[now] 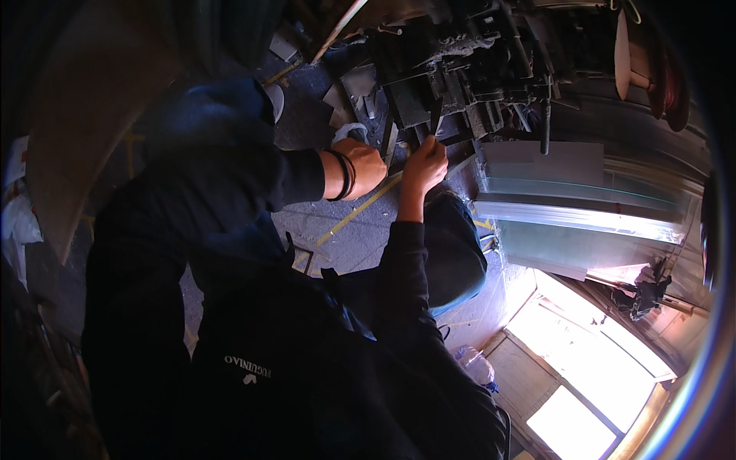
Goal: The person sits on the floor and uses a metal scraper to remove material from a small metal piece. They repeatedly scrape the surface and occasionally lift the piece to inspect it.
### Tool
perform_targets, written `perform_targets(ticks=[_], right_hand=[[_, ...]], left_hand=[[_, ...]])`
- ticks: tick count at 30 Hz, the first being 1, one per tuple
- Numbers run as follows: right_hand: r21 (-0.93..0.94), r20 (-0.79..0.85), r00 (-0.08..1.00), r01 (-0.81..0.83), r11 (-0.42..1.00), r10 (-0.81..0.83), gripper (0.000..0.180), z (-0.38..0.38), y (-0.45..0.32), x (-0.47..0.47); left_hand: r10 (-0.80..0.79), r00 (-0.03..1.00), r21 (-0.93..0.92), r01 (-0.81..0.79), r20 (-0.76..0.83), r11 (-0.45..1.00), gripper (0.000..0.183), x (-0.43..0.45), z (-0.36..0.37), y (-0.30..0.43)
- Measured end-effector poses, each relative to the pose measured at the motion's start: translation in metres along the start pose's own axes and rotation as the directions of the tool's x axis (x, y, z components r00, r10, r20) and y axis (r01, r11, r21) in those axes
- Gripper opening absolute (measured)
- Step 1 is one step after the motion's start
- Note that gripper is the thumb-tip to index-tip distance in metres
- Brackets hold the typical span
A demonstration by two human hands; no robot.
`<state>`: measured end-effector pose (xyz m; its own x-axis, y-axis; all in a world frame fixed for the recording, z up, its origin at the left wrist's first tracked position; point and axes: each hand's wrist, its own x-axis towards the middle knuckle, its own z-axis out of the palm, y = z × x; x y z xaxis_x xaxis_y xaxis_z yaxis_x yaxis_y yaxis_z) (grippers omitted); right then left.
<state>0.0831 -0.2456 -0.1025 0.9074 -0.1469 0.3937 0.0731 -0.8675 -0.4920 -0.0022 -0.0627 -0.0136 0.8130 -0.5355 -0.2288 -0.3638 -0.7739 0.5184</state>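
Note:
My left hand (359,168), with dark bands around its wrist, is curled like a fist in front of a dark metal machine (411,98). Its fingertips are turned away, so I cannot tell whether it holds anything. To its right my right hand (425,164) is raised, with thumb and fingers pinched on a thin, dark, pointed strip (437,115). The strip stands up from the fingers towards the edge of the machine; whether it touches the machine is unclear. Both forearms are in black sleeves. Behind my left hand lies a whitish plastic bag or wrap (352,131).
Long sheets, some like glass, (581,241) lean at the right. Flat scraps (339,103) lie by the machine, and a rod (339,29) slants at the top. Spools (670,92) are at the upper right. Yellow lines mark the floor (351,221). A bright opening (592,345) is at the lower right.

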Motion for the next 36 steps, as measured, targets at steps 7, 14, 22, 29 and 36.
perform_targets(ticks=[7,14,22,29,36], right_hand=[[-0.089,0.095,0.988,0.130,0.987,-0.122,0.036,0.020,-0.014,0.032],[0.039,0.210,0.975,0.063,0.997,-0.070,0.040,-0.003,-0.004,0.033],[0.112,0.312,0.949,0.008,0.994,-0.043,0.040,-0.004,0.000,0.050],[0.158,0.376,0.926,-0.038,0.987,-0.024,0.041,0.014,-0.001,0.070],[-0.063,0.312,0.949,0.068,0.996,-0.045,0.045,0.003,-0.014,0.047]], left_hand=[[0.016,1.000,0.013,-0.016,0.026,1.000,0.014,-0.001,-0.001,0.002],[0.016,0.999,0.003,-0.016,0.030,1.000,0.014,-0.003,-0.006,0.002],[0.026,1.000,0.024,-0.026,0.015,0.999,0.013,0.000,-0.005,0.002],[0.038,0.999,0.039,-0.039,0.018,0.998,0.013,0.004,0.000,0.003],[0.023,1.000,0.022,-0.023,0.010,0.999,0.013,-0.001,-0.004,0.003]])
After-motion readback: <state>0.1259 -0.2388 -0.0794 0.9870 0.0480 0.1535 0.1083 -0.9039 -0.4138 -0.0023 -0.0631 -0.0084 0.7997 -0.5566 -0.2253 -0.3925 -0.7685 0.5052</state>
